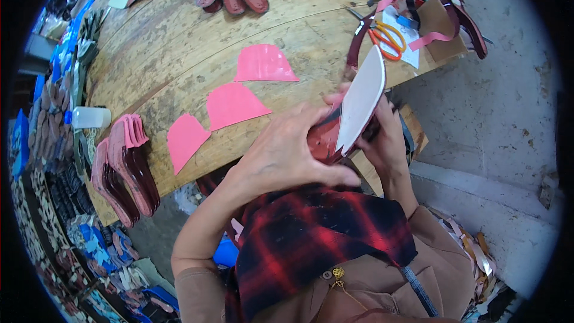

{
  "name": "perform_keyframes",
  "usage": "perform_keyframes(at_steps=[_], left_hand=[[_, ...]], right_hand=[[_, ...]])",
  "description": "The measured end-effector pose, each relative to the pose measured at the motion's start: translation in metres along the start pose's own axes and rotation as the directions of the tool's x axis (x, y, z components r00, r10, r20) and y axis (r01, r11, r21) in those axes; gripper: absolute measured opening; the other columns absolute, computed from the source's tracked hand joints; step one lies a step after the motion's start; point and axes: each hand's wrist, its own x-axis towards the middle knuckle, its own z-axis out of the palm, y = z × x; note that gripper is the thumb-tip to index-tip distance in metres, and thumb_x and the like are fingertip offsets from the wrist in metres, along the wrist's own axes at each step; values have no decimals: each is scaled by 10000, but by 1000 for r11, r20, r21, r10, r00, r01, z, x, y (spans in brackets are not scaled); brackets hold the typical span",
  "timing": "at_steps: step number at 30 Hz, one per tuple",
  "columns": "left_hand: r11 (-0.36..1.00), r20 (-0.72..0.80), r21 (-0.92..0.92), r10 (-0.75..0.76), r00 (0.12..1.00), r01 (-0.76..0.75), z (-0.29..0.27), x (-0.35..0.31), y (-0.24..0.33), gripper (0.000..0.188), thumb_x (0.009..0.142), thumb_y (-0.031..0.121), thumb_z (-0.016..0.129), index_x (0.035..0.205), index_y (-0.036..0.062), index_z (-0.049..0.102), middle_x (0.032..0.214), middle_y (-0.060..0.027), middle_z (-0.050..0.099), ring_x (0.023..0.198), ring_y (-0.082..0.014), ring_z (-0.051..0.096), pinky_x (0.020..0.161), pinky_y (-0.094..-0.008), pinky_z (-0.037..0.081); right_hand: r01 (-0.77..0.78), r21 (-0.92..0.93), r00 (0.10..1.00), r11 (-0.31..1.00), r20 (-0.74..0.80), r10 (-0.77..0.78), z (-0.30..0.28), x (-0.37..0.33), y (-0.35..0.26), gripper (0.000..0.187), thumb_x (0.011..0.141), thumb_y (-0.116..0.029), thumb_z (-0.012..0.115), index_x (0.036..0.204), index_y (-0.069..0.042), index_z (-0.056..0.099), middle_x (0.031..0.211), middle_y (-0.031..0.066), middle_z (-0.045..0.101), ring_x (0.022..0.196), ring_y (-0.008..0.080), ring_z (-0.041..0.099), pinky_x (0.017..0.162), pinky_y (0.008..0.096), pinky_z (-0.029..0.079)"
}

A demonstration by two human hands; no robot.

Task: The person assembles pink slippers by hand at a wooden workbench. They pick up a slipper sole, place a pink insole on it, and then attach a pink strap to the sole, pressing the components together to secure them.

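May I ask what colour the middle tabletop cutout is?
The middle cutout is pink, best seen in the head view.

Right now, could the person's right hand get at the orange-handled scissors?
Probably not without letting go: the right hand is holding the shoe piece. Otherwise the scissors lie nearby on the table, handles largely uncovered.

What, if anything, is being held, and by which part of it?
A dark-red, white-faced, sole-shaped piece: the left hand grips its dark-red left side; the right hand is at its right edge, contact partly hidden.
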Motion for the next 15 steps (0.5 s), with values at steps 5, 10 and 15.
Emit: perform_keyframes(at_steps=[5,10,15], left_hand=[[986,230,-84,-121,966,144,2,-6,11,1092,515,606,845,1256,-126,516,1121,-272,629,1083,-377,611,957,-411,452],[974,242,123,-216,946,191,7,-6,2,1047,488,583,859,1265,-47,550,1120,-243,638,1082,-378,606,927,-421,454],[1000,119,-5,27,992,-26,24,4,-14,1204,492,595,850,1426,0,376,1143,-276,621,1104,-421,583,927,-459,451]], right_hand=[[1,-92,954,996,-297,-29,-22,16,20,119,916,-141,619,885,-29,640,651,5,616,480,56,550,376,189,326],[-12,-259,975,966,-218,-47,-25,11,-9,90,853,-119,701,812,-50,660,636,-30,590,499,7,504,417,169,305],[33,-168,992,985,-114,-52,-37,25,-11,113,865,-142,685,894,-44,637,671,-15,594,502,12,488,433,170,313]])
